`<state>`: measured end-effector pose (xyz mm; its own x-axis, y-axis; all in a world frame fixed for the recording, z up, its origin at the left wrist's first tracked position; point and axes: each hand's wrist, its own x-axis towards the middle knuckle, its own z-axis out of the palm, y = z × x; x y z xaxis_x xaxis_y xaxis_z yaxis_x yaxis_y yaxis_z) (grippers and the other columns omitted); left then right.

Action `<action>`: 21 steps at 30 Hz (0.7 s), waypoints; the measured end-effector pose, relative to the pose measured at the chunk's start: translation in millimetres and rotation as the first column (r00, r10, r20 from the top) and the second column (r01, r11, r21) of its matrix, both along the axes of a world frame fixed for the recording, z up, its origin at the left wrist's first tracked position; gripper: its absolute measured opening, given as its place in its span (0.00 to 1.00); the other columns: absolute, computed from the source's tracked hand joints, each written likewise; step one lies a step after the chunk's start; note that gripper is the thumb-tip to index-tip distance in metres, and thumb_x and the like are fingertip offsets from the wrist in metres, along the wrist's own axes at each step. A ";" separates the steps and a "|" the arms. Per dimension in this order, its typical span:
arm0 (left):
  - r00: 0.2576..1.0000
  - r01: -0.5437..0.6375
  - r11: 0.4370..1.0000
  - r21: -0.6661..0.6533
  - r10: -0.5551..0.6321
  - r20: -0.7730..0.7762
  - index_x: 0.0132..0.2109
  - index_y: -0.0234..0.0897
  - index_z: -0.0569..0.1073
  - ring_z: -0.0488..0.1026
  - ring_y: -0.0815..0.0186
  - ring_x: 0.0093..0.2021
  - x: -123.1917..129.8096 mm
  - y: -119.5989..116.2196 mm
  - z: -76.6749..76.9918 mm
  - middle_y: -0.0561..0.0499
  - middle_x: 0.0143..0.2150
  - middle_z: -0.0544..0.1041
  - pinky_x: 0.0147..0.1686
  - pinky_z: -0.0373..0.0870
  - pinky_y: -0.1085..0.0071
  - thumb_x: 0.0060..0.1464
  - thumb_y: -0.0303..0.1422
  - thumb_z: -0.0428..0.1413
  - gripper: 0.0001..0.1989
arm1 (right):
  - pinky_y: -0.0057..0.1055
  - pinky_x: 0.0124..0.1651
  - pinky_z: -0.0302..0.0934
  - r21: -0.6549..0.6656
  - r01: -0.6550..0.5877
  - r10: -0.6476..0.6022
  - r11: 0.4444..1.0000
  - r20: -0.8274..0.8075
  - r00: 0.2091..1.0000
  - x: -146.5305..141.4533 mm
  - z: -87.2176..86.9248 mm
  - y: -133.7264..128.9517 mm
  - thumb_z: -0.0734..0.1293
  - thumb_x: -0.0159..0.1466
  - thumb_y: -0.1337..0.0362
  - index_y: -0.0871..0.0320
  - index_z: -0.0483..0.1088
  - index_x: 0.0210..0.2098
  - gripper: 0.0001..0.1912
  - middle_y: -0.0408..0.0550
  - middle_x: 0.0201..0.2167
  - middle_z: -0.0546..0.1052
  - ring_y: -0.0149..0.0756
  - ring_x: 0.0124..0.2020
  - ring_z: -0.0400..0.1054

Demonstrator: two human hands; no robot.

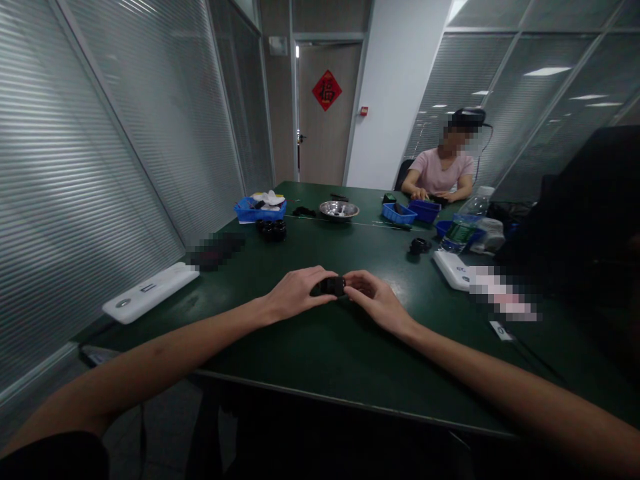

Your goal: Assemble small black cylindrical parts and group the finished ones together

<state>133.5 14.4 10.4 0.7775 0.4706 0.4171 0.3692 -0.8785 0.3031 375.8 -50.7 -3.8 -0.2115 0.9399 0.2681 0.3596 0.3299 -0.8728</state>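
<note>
Between my hands, just above the green table [280,340] or resting on it, is a small black cylindrical part [333,286]; its exact kind is too dark to make out. My left hand [300,291] grips it from the left, thumb on the near side and fingers over the far side. At its right end, the thumb and fingertips of my right hand [376,298] close around the edge. The fingers partly cover the part at both ends.
Beyond my hands are several black round parts [271,230], a blue basket [260,213], a metal bowl [339,211] and another blue basket [399,215]. White power banks [150,292] lie at both sides. A bottle [465,223] stands right; a person [445,170] sits across.
</note>
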 end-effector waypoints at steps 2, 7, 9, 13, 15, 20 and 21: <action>1.000 0.000 1.000 -0.007 -0.001 -0.012 0.62 0.40 0.69 0.76 0.59 0.50 -0.1 0.5 -0.4 0.47 0.52 0.76 0.48 0.74 0.63 0.65 0.41 0.59 0.22 | 0.42 0.57 0.69 0.015 -0.014 0.014 1.000 -0.022 1.000 -0.2 1.4 -1.4 0.70 0.67 0.56 0.52 0.72 0.52 0.16 0.48 0.50 0.78 0.41 0.53 0.73; 1.000 -0.007 1.000 0.002 0.007 -0.002 0.62 0.41 0.69 0.76 0.59 0.50 0.0 1.8 -2.1 0.47 0.52 0.76 0.48 0.74 0.63 0.66 0.42 0.59 0.22 | 0.44 0.56 0.68 -0.001 0.038 -0.038 0.999 0.032 0.999 -2.8 5.2 -4.1 0.68 0.69 0.54 0.51 0.71 0.54 0.16 0.49 0.51 0.78 0.41 0.52 0.73; 1.000 0.001 1.000 0.002 -0.001 -0.002 0.62 0.40 0.69 0.76 0.59 0.49 -0.1 2.4 -2.9 0.47 0.52 0.76 0.48 0.74 0.63 0.65 0.42 0.59 0.22 | 0.44 0.56 0.69 -0.002 0.021 -0.021 1.000 0.044 0.999 -2.9 4.8 -4.0 0.67 0.70 0.54 0.52 0.72 0.54 0.15 0.49 0.50 0.78 0.41 0.51 0.74; 1.000 0.007 1.000 -0.003 -0.007 -0.015 0.62 0.41 0.69 0.76 0.60 0.49 -0.3 3.2 -3.7 0.47 0.52 0.76 0.47 0.74 0.63 0.64 0.41 0.60 0.22 | 0.43 0.57 0.69 0.030 -0.025 0.024 0.999 0.008 1.000 -1.4 2.1 -2.9 0.71 0.67 0.57 0.51 0.71 0.54 0.18 0.49 0.53 0.77 0.42 0.55 0.72; 1.000 0.003 1.000 0.000 -0.003 -0.010 0.62 0.41 0.69 0.76 0.59 0.49 0.0 3.0 -3.3 0.47 0.52 0.76 0.48 0.74 0.63 0.65 0.41 0.60 0.22 | 0.43 0.57 0.69 0.034 0.012 -0.012 0.999 0.014 1.000 -1.0 1.8 -2.8 0.70 0.68 0.55 0.51 0.71 0.55 0.18 0.49 0.54 0.77 0.42 0.55 0.72; 1.000 0.005 1.000 0.004 -0.005 -0.010 0.62 0.40 0.68 0.76 0.59 0.49 0.4 1.5 -1.8 0.47 0.52 0.76 0.48 0.74 0.63 0.65 0.41 0.59 0.22 | 0.43 0.55 0.70 0.027 0.021 -0.023 0.999 0.072 0.997 -2.1 3.6 -4.1 0.66 0.71 0.55 0.52 0.72 0.53 0.14 0.49 0.49 0.79 0.41 0.50 0.75; 1.000 0.007 1.000 0.001 -0.007 -0.016 0.62 0.40 0.69 0.76 0.59 0.49 0.3 1.4 -1.7 0.47 0.52 0.76 0.48 0.74 0.63 0.65 0.41 0.60 0.22 | 0.43 0.56 0.69 0.037 0.003 -0.006 0.999 0.067 0.998 -2.2 3.3 -3.9 0.68 0.70 0.55 0.52 0.72 0.53 0.15 0.49 0.50 0.78 0.41 0.51 0.74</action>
<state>133.8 15.9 8.7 0.7871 0.4650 0.4053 0.3681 -0.8814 0.2961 373.5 -54.6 -0.5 -0.2261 0.9307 0.2876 0.4189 0.3594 -0.8339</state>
